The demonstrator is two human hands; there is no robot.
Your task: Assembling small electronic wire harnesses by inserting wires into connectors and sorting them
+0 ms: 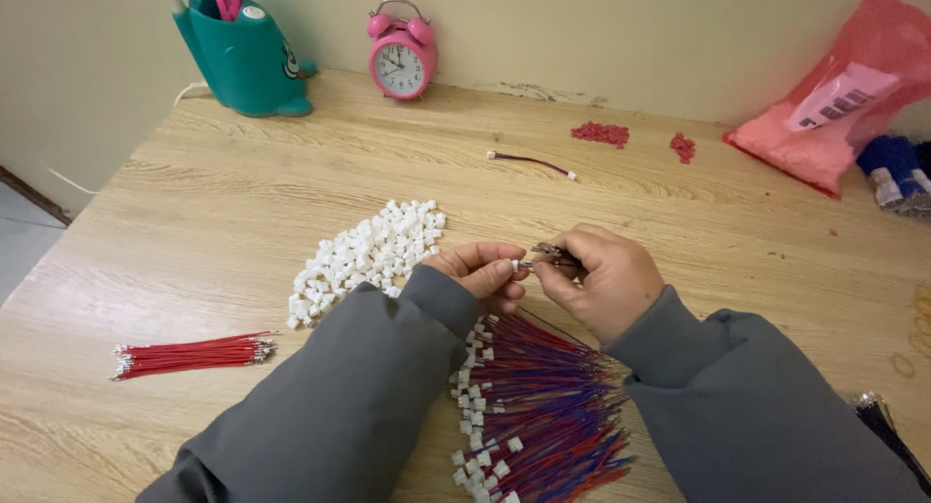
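Note:
My left hand [482, 267] pinches a small white plastic connector [517, 265] at its fingertips. My right hand [601, 275] grips thin wires [553, 255] whose metal ends meet that connector. Both hands hover mid-table, above a fanned bundle of red and blue wires [543, 396] with white connectors fitted on their near ends. A heap of loose white connectors [369, 256] lies just left of my left hand. Grey sleeves cover both forearms.
A bundle of red wires [189, 355] lies at the left. One finished wire [531, 162], two piles of red bits [599, 133], a pink alarm clock [401, 53], a teal holder [247, 57] and a pink plastic bag [834, 96] sit along the back. Dark wires [887, 425] at the right edge.

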